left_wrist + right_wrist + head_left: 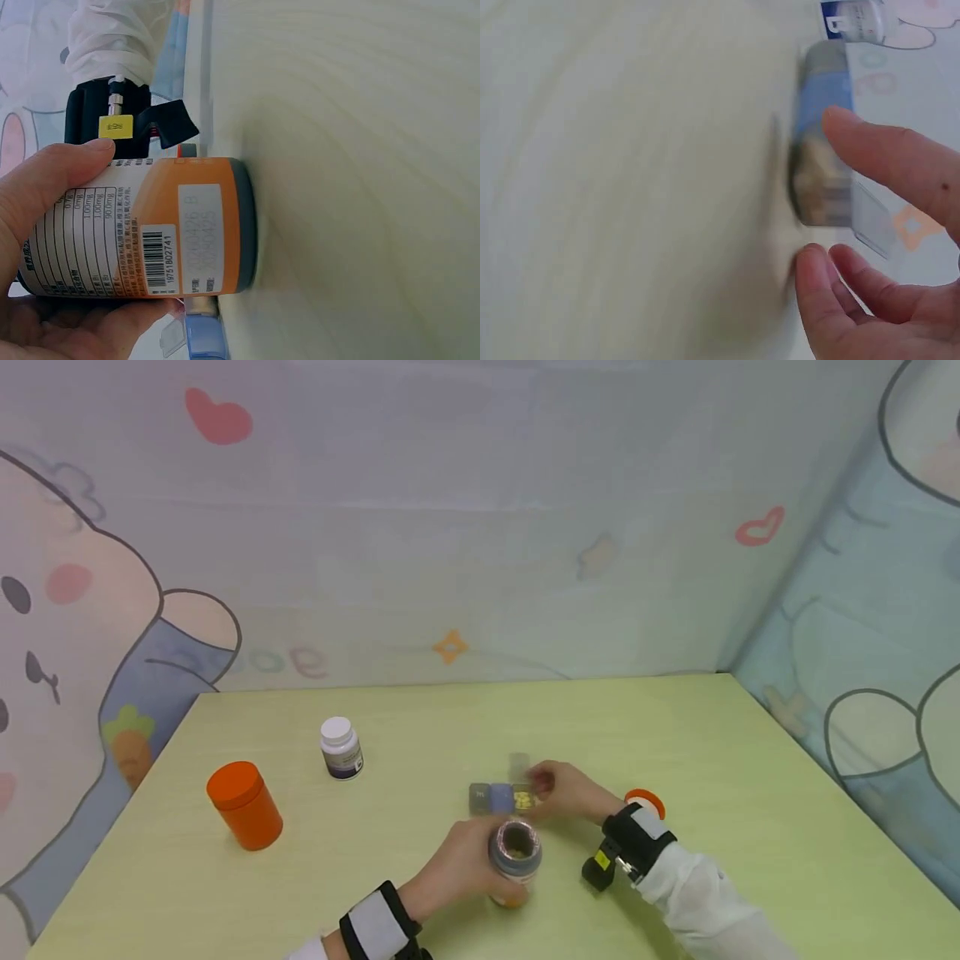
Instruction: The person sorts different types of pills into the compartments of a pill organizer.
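Observation:
My left hand (pixel 476 864) grips an uncapped bottle (pixel 187 225) with an orange and white label. It stands upright on the table, its round mouth uncovered. Just beyond it lies a small pill box (pixel 501 798) with a grey, a blue and a third compartment. That end compartment holds yellowish tablets (pixel 522 800), and its clear lid (pixel 874 221) is flipped up. My right hand (pixel 566 789) is at this end of the box. In the right wrist view its thumb (pixel 885 150) and fingers (pixel 817 281) are spread apart, with nothing between them.
An orange jar (pixel 246 806) with an orange lid stands at the left. Behind it is a white bottle (pixel 342 748) with a dark-bottomed label. A round orange-rimmed cap (pixel 647 800) lies partly hidden behind my right wrist. Printed cloth walls border the table (pixel 750 860).

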